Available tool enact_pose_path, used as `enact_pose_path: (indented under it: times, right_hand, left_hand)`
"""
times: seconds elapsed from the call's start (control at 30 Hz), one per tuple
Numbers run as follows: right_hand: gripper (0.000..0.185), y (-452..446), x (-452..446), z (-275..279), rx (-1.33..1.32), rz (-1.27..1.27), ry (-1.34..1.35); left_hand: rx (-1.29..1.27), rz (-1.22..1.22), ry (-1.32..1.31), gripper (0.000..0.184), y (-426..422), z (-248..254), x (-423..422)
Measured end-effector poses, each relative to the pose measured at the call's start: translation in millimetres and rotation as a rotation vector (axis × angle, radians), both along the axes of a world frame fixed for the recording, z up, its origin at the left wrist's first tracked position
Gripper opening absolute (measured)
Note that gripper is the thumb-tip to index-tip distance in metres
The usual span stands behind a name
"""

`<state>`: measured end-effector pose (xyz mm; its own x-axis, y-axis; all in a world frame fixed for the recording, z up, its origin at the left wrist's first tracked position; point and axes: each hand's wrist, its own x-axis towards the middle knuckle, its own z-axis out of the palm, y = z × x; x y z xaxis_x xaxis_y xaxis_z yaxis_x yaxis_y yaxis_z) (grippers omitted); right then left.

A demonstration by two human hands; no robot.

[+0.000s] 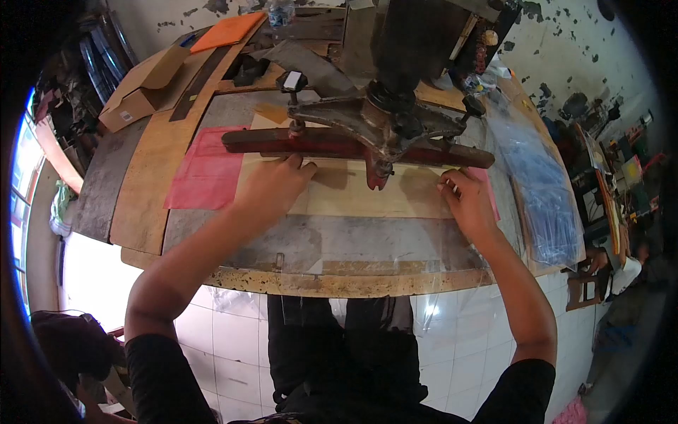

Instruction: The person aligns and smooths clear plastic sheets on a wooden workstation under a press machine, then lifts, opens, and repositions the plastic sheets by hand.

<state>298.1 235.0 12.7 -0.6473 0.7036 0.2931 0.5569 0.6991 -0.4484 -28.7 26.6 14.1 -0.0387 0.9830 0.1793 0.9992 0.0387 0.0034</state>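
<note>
A long dark red bar hangs from a metal press head across the work surface. Beneath it lies a pale yellow sheet, with a pink sheet showing at its left and a strip of pink at its right. My left hand rests on the sheet at the bar's front edge, fingertips at the bar; what its fingers hold, if anything, is hidden. At the sheet's right end, my right hand has its fingers curled and pressed together near the edge; anything between them is too small to make out.
An open cardboard box and an orange folder stand at the back left. Clear plastic bags lie on the right. A plastic bottle is at the back. The wooden table edge runs before me. Part of another person shows far right.
</note>
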Motion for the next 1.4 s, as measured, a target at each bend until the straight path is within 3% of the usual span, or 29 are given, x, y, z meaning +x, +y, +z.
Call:
enact_pose_path:
  times: [0.17,0.23,0.33,0.53,1.07,1.4]
  right_hand:
    - [0.012,6.3,6.1,-6.4,0.151,0.137,-0.005]
    - [0.016,3.0,10.1,-5.2,0.157,0.127,-0.047]
    - [0.026,-11.3,20.0,3.3,0.153,0.100,-0.164]
    - [0.044,-11.3,31.9,-0.8,0.168,0.102,-0.292]
    - [0.039,9.6,20.4,-4.4,0.107,0.145,-0.127]
    - [0.038,6.7,17.5,-5.6,0.117,0.110,-0.185]
  left_hand:
    - [0.114,0.000,0.209,0.034,-9.4,-0.3,13.2]
    - [0.101,-0.112,0.350,0.037,-10.7,-1.7,12.2]
    - [-0.028,-0.099,0.227,0.039,-12.9,-9.7,6.8]
    - [0.044,-0.078,-0.072,0.047,-35.2,3.5,21.4]
    - [0.032,-0.005,-0.025,0.059,-33.4,-4.8,23.6]
    - [0.080,-0.020,0.035,0.058,-34.2,-10.8,26.3]
